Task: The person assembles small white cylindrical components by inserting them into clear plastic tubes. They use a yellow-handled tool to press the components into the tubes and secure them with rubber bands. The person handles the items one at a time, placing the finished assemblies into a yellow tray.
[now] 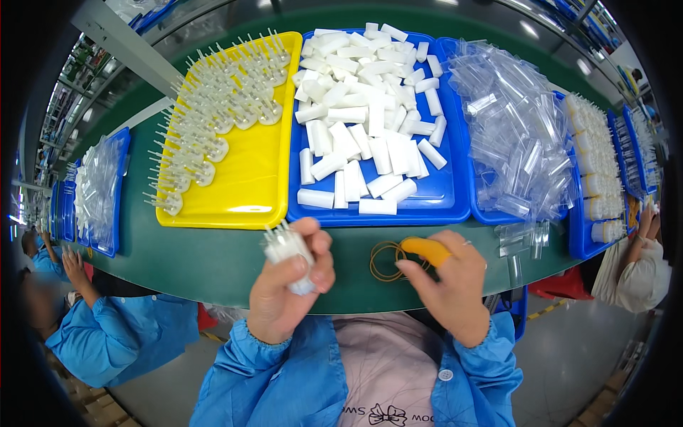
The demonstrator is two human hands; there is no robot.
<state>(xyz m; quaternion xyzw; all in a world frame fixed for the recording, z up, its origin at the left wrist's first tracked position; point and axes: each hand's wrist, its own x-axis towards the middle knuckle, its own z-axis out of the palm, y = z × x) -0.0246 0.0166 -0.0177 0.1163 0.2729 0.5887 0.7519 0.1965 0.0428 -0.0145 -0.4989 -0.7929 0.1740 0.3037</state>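
Observation:
My left hand [290, 281] is closed around a white pronged piece [286, 249], thin pins pointing up, slightly blurred; its lower end shows below my thumb. Near the table's front edge my right hand [452, 281], a yellow cover on its index finger, reaches over several thin brown rubber bands [379, 265]. Its index fingertip touches or nearly touches the bands, and the thumb is apart from it. Beyond my left hand, a yellow tray [245, 185] carries rows of similar pronged pieces [238, 99]. Blue tray [445, 192] in the middle holds a heap of white foam-like blocks [384, 153].
Clear plastic sleeves [509, 121] overfill a blue tray on the right, some spilling onto the green table [341, 281]. Farther right, another blue tray [587, 245] holds rows of off-white pieces. At left stand a tray of clear sleeves [96, 185] and a blue-sleeved co-worker [128, 331].

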